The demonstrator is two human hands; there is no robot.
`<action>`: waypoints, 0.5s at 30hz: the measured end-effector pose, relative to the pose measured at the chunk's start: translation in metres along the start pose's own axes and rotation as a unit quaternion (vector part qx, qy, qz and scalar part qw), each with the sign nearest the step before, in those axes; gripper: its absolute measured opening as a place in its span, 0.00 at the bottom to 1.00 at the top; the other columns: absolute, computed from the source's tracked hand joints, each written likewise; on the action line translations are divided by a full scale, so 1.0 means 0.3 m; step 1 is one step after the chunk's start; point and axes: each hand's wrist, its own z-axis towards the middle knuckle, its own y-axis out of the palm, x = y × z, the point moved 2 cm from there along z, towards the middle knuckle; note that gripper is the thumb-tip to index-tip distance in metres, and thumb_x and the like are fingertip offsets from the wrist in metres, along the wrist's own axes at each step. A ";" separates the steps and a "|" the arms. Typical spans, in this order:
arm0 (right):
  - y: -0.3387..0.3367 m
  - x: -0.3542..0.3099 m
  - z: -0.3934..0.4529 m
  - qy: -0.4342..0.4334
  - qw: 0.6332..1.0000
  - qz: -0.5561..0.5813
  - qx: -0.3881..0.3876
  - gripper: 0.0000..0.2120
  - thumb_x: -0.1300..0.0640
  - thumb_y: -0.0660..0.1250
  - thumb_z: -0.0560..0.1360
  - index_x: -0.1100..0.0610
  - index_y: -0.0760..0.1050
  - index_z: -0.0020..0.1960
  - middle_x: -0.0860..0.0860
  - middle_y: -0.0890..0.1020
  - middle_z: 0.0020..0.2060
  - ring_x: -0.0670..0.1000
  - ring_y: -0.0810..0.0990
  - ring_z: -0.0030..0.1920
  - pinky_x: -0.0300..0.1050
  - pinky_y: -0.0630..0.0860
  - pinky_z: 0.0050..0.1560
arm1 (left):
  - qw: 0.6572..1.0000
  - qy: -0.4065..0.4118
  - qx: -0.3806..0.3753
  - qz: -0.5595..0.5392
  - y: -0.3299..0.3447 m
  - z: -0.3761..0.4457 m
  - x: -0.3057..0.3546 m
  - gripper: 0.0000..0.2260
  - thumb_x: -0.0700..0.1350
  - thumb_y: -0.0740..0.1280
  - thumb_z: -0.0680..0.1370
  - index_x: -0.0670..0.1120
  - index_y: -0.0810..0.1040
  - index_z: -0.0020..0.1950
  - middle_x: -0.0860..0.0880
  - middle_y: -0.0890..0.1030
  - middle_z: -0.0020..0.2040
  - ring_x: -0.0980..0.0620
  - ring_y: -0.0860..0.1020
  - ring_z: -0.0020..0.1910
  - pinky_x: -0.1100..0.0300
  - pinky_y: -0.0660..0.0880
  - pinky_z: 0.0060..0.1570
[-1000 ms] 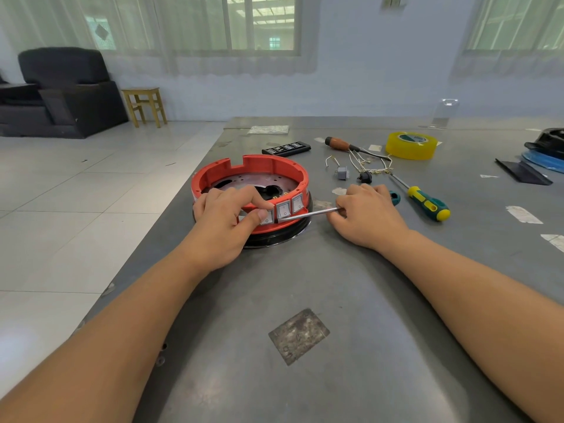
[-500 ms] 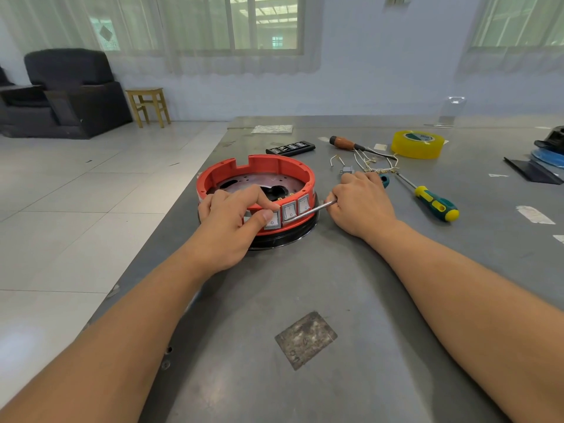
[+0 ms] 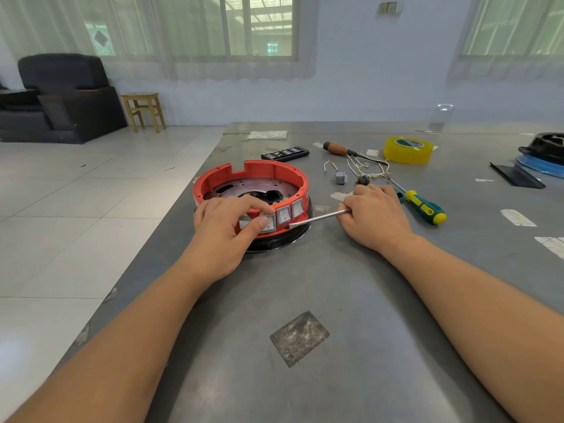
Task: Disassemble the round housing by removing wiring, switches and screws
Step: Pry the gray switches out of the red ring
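Note:
A round red housing point(image 3: 268, 170) on a black base sits on the grey table point(image 3: 320, 300). Three grey rocker switches point(image 3: 284, 215) line its near rim. My left hand point(image 3: 225, 230) grips that near rim, thumb pressed on the leftmost switch. My right hand point(image 3: 374, 215) holds a screwdriver point(image 3: 317, 218); its metal shaft points left, with the tip at the housing's wall just below the switches. Its teal handle end shows past my fingers. Removed white wires point(image 3: 366, 169) and a small grey part point(image 3: 339, 177) lie behind my right hand.
A green-and-yellow screwdriver point(image 3: 424, 206) lies right of my right hand. Farther back are a wooden-handled tool point(image 3: 337, 148), a black remote point(image 3: 285, 153), a yellow tape roll point(image 3: 408, 149) and a black-and-blue object point(image 3: 546, 154) at the right edge. The table's left edge drops to tiled floor.
The screwdriver tip has stayed at the housing's wall below the switches while my right hand shifted slightly. My left hand keeps its grip on the rim.

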 end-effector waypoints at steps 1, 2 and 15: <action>-0.009 0.013 -0.013 0.002 1.000 0.005 -0.001 0.19 0.48 0.55 0.80 0.53 0.82 0.44 0.48 0.71 0.37 0.52 0.70 0.41 0.51 0.68 0.52 | 1.000 0.003 0.003 0.003 0.001 -0.001 -0.001 0.12 0.54 0.66 0.84 0.74 0.73 0.52 0.71 0.73 0.53 0.57 0.65 0.63 0.53 0.54 0.71; -0.017 0.023 -0.028 0.003 1.000 0.008 -0.004 0.19 0.47 0.56 0.81 0.53 0.82 0.43 0.47 0.71 0.37 0.51 0.70 0.40 0.51 0.67 0.51 | 1.000 0.007 0.008 0.005 0.002 -0.002 -0.002 0.11 0.54 0.66 0.84 0.74 0.73 0.53 0.70 0.73 0.53 0.56 0.66 0.64 0.52 0.55 0.71; -0.092 0.030 -0.114 0.157 0.987 -0.022 0.014 0.09 0.50 0.51 0.84 0.52 0.64 0.47 0.50 0.75 0.37 0.55 0.74 0.34 0.44 0.65 0.28 | 0.999 -0.001 0.033 0.004 0.006 -0.011 0.014 0.09 0.53 0.67 0.83 0.68 0.75 0.59 0.61 0.78 0.56 0.50 0.72 0.66 0.43 0.58 0.75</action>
